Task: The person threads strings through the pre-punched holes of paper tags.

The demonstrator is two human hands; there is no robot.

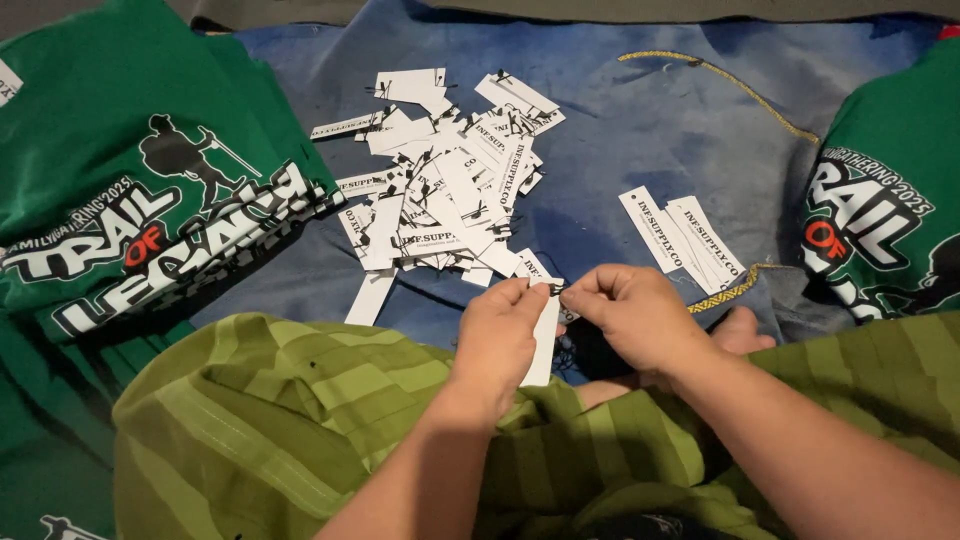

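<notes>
Blue cloth (640,130) spreads under you, where both your left hand (497,340) and right hand (640,315) have fingers pinched shut on one white paper tag (546,345) (string end between them), a small stack (682,240) finished beside the big loose pile (445,180).

- Left hand (497,340) reaches forward from the lower middle, knuckles up, its fingers (520,293) pinched together at the tips.
- Right hand (635,318) comes in from the lower right, fingers curled and pinched, tips almost meeting the left's.
- Both forearms are bare.
</notes>
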